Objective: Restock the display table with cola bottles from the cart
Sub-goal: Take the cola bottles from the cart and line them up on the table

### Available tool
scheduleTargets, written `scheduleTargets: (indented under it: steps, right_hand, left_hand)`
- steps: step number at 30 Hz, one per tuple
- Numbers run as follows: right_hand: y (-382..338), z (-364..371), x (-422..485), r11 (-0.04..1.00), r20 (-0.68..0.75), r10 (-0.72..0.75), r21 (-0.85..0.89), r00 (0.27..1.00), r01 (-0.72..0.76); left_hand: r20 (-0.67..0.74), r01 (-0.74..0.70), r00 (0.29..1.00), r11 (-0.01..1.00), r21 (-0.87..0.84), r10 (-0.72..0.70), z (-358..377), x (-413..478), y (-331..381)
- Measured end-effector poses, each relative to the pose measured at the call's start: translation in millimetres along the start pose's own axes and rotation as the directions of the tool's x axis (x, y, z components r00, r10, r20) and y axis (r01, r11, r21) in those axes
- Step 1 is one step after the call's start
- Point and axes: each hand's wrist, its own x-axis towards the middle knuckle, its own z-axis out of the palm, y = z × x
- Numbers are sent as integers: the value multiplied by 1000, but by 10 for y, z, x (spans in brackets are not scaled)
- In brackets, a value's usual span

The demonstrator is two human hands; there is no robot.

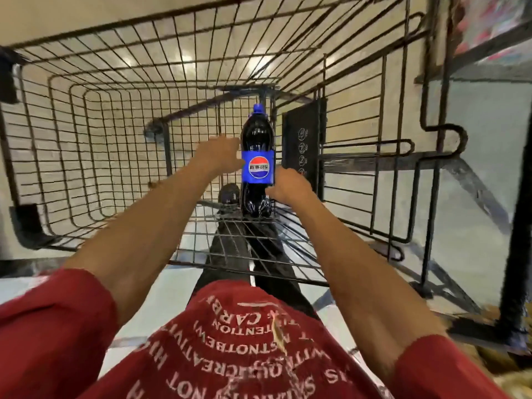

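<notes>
- While both hands are reaching down into the cart (247, 234), the person is taking hold of a single cola bottle (257, 168), which is standing upright with its base seemingly resting on the wire mesh.
- The left hand (220, 156) is grasping the bottle's side at label height, its fingers (230, 145) curling round toward the back and the thumb lying against the label's edge; the tips are hiding behind the bottle.
- The right hand (289, 190) is clasping the opposite side a little lower, at the label's bottom corner.
- The bottle is sitting squarely between the two sets of fingers, its blue cap (259, 108) rising well above them.
- No other bottle is showing to either side of the fingers, so I am judging this to be the last of the load, or close to it.
- Well beyond the right fingers, a dark frame (518, 197) is standing beside the cart with blurred colourful goods (489, 21) above; whether that is the table I cannot tell.
- To my eye, lifting this bottle out, carrying it over and setting it down are all remaining.
</notes>
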Motion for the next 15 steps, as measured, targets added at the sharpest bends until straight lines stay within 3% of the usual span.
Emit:
scheduleTargets:
  steps: [5, 11, 15]
  right_hand:
    - [-24, 263, 410, 997, -28, 57, 51, 998, -55]
    - [-88, 560, 729, 968, -27, 161, 201, 987, -152]
    - [-84, 738, 853, 890, -6, 261, 389, 965, -239]
  left_hand:
    - [34, -6, 999, 998, -59, 8, 219, 502, -22]
    - [-44, 14, 999, 953, -304, -29, 374, 978, 55]
    - [-16, 50, 998, 927, -372, -60, 495, 1195, 111]
